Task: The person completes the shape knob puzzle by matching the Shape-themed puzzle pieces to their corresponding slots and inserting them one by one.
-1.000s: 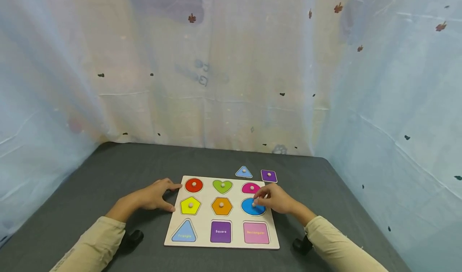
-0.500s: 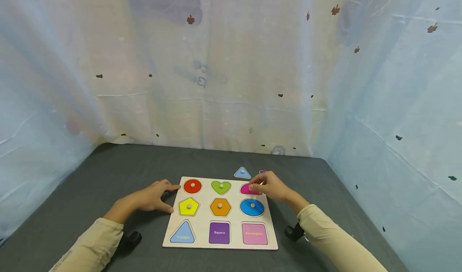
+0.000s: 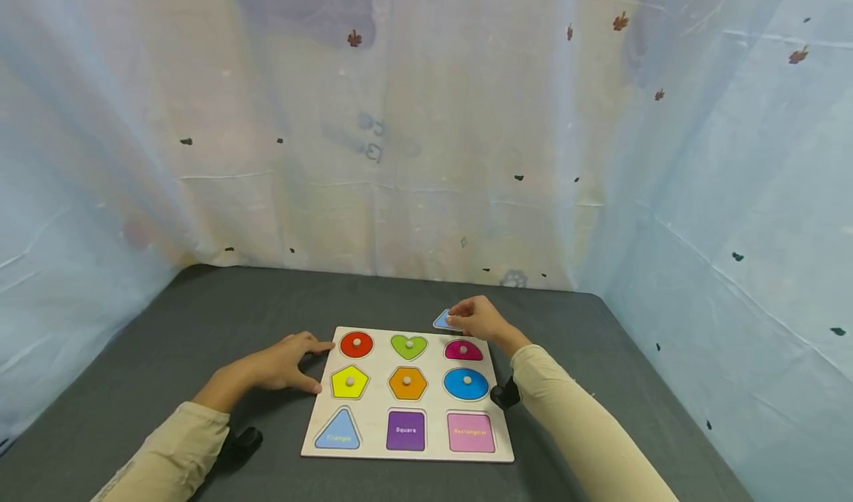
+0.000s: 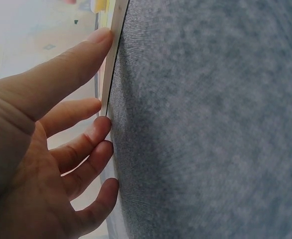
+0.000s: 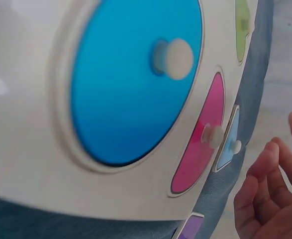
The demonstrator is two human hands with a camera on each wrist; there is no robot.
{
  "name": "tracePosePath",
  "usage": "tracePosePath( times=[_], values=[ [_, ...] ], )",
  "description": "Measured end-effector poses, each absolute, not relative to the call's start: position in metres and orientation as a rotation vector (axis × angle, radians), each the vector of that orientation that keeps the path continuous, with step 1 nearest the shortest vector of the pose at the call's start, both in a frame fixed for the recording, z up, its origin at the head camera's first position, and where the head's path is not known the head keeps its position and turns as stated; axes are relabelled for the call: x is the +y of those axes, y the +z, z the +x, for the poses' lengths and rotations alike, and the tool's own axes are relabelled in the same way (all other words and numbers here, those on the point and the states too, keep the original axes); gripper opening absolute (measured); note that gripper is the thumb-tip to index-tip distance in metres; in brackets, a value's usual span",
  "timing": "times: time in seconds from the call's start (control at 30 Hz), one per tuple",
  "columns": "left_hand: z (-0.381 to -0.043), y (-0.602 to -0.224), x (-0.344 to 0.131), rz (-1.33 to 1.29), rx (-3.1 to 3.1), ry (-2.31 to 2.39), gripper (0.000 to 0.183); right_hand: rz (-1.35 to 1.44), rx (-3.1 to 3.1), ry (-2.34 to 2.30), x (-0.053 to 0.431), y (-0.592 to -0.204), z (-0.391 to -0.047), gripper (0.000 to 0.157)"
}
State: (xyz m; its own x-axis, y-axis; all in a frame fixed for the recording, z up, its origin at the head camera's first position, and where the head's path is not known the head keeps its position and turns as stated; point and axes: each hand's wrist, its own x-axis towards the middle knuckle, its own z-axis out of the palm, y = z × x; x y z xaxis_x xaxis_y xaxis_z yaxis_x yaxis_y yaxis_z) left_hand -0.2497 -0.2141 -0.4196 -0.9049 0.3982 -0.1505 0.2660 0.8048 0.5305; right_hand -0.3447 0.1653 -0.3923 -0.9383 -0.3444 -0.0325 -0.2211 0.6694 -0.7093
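A pale wooden puzzle board lies flat, holding several coloured shape pieces with knobs. My left hand rests at its left edge, thumb and forefinger spread along the side; the left wrist view shows the fingertips against that edge. Beyond the far edge lies a light blue triangle piece, partly covered by my right hand. In the right wrist view the fingers are loosely bent close to the triangle's knob, with a gap between. A purple square piece beside it is hidden by the hand in the head view.
Three near recesses show a printed triangle, square and rectangle. A dark grey cloth covers the table. Pale curtains enclose the back and sides.
My right hand has moved from the blue oval, past the magenta half circle, to the triangle piece beyond the board. The left hand has stayed at the board's edge.
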Motion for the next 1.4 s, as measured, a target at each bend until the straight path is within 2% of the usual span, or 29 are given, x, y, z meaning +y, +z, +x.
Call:
tracePosePath(
  times=[0.17,0.53,0.67,0.87,1.0,1.2,1.4],
  values=[
    [-0.251,-0.420,-0.214,0.539,2.740,0.750,0.085,-0.345,2.802,-1.027,0.159,-0.398,-0.358,0.030],
    [-0.249,-0.420,-0.210,0.527,2.739,0.745,0.085,-0.274,2.889,-0.790,0.152,-0.411,-0.367,0.027],
    [-0.248,-0.420,-0.211,0.508,2.735,0.747,0.085,-0.285,2.893,-0.774,0.151,-0.414,-0.369,0.023],
    [-0.248,-0.420,-0.214,0.507,2.737,0.756,0.086,-0.294,2.927,-0.781,0.147,-0.417,-0.370,0.008],
    [-0.249,-0.424,-0.214,0.504,2.734,0.761,0.086,-0.359,2.949,-0.832,0.144,-0.415,-0.370,0.007],
    [-0.251,-0.429,-0.215,0.499,2.737,0.765,0.086,-0.578,2.857,-1.074,0.126,-0.395,-0.349,0.008],
    [-0.252,-0.426,-0.217,0.511,2.740,0.748,0.086,-0.785,2.709,-1.058,0.096,-0.377,-0.313,0.011]
  ],
)
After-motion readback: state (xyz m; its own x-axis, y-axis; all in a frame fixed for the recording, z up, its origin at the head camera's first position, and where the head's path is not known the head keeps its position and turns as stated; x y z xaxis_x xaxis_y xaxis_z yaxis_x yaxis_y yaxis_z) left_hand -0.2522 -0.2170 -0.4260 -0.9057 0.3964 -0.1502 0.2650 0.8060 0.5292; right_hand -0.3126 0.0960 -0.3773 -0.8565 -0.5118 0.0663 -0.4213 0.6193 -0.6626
